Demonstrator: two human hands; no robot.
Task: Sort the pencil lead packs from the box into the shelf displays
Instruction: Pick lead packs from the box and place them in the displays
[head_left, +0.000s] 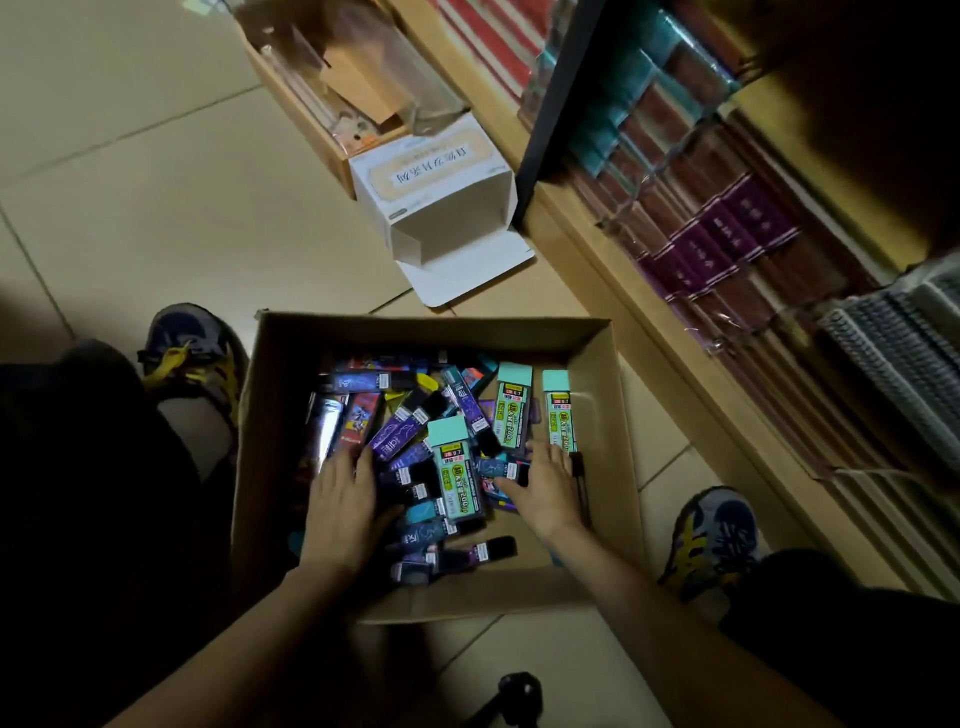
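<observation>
Tiled floor (130, 182) under cardboard box (602, 400) beside wooden shelving (649, 322)

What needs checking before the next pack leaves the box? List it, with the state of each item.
1. Brown cardboard box open and within reach: ok, both hands are inside it.
2. Left hand free: ok, it lies flat on the loose packs.
3. Right hand gripping a pack: cannot tell, its fingers sit among the packs.
4. Packs grouped by kind: not ok, the mint-capped packs lie mixed with dark purple packs.
5. Free slot in the shelf display with clear dividers: cannot tell, the rows in view look full.
</observation>
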